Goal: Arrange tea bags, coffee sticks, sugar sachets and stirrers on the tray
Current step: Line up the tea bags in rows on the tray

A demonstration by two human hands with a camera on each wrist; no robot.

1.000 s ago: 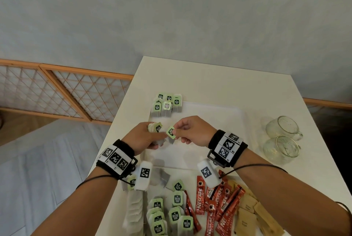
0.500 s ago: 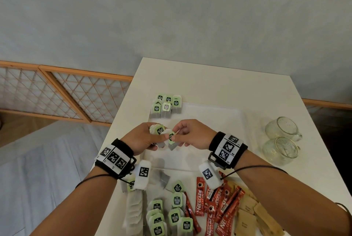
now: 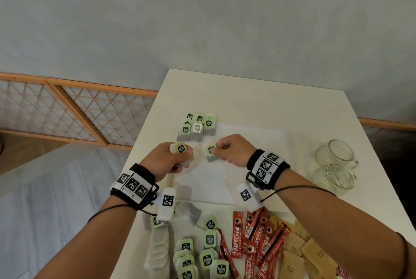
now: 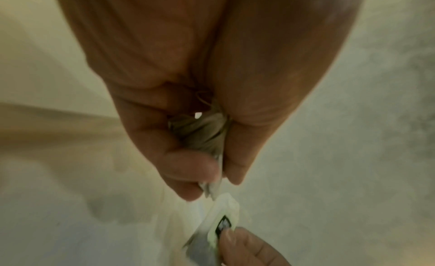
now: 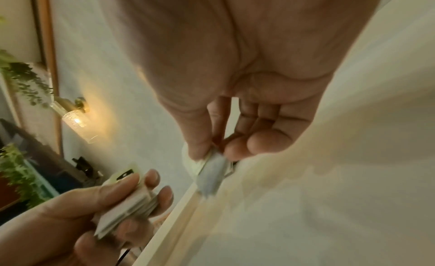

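I can't count the tea bags in the left hand (image 3: 165, 160); fingers hide most of the stack (image 5: 127, 205). The near tea bags (image 3: 202, 256), coffee sticks (image 3: 254, 245) & brown sachets (image 3: 299, 254) get cut off by the head pic's near edge. Left wrist pic is blurry, so the tag (image 4: 223, 224) print can't be read. The right hand (image 3: 231, 149) hides part of its tea bag (image 3: 211, 155). The tray (image 3: 258, 134) rim is hard to see vs the white table (image 3: 225, 94). No stirrers I can pick out.
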